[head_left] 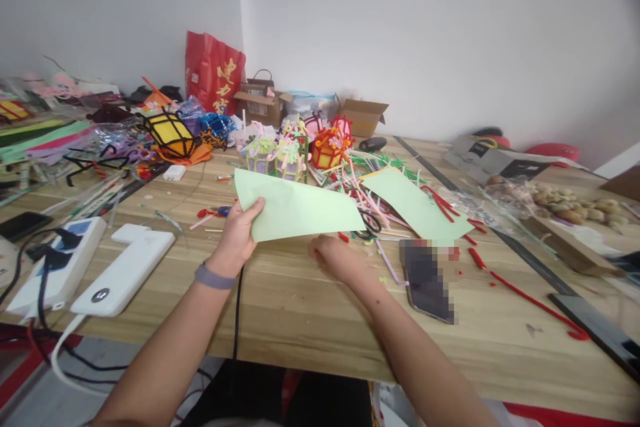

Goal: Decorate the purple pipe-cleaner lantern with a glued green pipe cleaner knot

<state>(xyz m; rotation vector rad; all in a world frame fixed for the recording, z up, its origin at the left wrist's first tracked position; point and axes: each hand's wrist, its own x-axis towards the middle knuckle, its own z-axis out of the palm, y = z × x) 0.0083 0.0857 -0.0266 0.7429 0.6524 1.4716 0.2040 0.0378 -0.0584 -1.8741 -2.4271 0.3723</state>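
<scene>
A pale green sheet of paper (305, 210) is raised above the table in my left hand (240, 230), whose thumb presses on its front and whose fingers are behind it. Just under the lower edge of this sheet, my right hand (333, 257) is closed with curled fingers. Whether anything is inside it cannot be made out. Black-handled scissors (370, 223) lie by the sheet's right end, partly covered by it. Another pale green sheet (413, 200) rests on the table to the right, with red pipe cleaners (440, 203) across it.
Small pipe-cleaner lanterns (330, 150) stand behind the sheet. A phone (427, 280) lies to the right, near a long red pipe cleaner (535, 303). At left are a white power bank (125, 273) and a power strip (60, 270) with cables. Cardboard boxes (365, 117) stand at the back.
</scene>
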